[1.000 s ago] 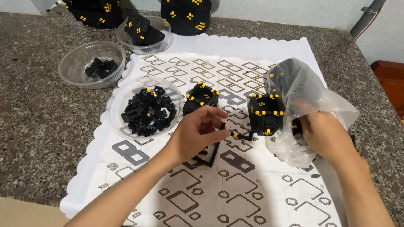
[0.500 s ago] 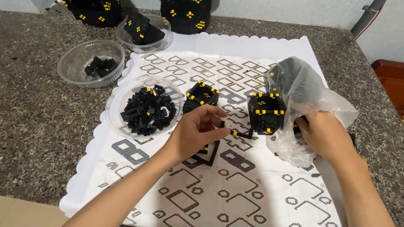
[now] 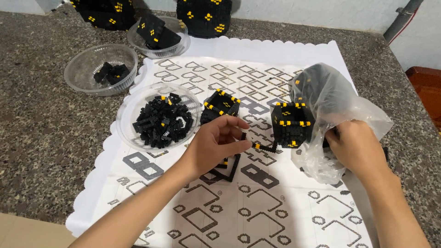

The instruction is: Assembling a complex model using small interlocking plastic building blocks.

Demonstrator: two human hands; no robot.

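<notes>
Left hand pinches a black brick strip; right hand seemingly grips the plastic bag.

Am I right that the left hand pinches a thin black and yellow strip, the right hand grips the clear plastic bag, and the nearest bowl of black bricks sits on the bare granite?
Not quite. In the head view, the nearest bowl of black bricks sits on the white patterned paper mat, not on bare granite. The rest holds: the left hand pinches the thin black and yellow strip, and the right hand grips the clear plastic bag.

Bowl of bricks on mat, left of open cube; bagged cube right (second bowl behind, off mat)
</notes>
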